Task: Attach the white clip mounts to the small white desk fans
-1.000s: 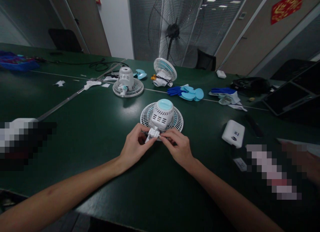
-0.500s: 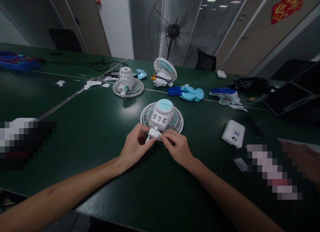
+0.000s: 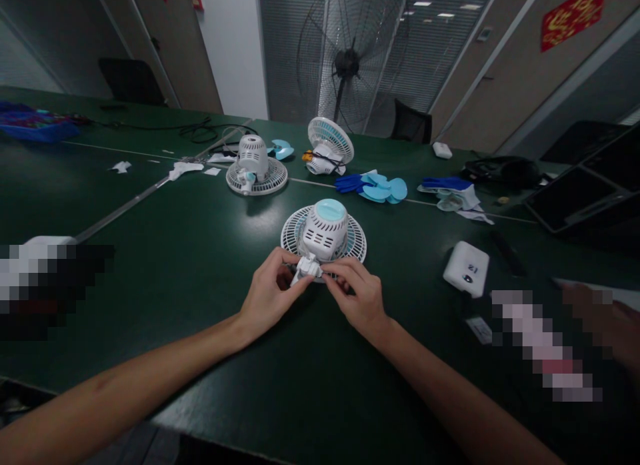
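Observation:
A small white fan (image 3: pixel 324 233) with a light blue cap lies grille-down on the dark green table (image 3: pixel 175 251), its motor housing pointing up. Both my hands meet at its white bracket (image 3: pixel 305 269) on the near side. My left hand (image 3: pixel 270 295) pinches the bracket from the left with closed fingers. My right hand (image 3: pixel 360 298) has its fingers closed against the bracket's right side, possibly holding a small dark piece I cannot make out.
Two more small white fans (image 3: pixel 255 166) (image 3: pixel 327 145) lie farther back, with blue fan blades (image 3: pixel 383 186) and blue gloves (image 3: pixel 445 183) beside them. A white box (image 3: pixel 466 269) sits to the right. A large standing fan (image 3: pixel 345 58) and a laptop (image 3: pixel 575 198) stand behind.
Almost nothing has moved. My right fingers have shifted slightly at the bracket, and the view has tipped a little.

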The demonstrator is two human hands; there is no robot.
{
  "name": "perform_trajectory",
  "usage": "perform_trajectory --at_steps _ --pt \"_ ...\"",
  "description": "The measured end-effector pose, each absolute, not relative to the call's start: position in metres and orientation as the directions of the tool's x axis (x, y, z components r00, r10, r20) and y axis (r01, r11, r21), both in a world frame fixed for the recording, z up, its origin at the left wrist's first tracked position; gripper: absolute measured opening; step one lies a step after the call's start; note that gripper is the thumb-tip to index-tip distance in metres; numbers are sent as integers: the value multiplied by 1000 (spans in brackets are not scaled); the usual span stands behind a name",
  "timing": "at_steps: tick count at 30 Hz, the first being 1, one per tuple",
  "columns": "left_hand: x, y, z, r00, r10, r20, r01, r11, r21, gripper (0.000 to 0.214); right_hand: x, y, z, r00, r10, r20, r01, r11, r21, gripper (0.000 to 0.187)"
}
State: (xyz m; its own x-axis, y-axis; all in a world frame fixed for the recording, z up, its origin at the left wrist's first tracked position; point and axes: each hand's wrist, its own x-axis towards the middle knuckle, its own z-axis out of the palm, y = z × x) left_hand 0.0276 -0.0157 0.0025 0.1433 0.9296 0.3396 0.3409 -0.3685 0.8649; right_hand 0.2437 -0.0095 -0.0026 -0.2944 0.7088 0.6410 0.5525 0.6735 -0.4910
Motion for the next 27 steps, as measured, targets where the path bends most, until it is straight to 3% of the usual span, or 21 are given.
perform_trajectory --at_steps 27 --pt "28 -17 3 146 932 331 332 -362 871 26 243 -8 -3 -347 642 684 549 730 -406 17"
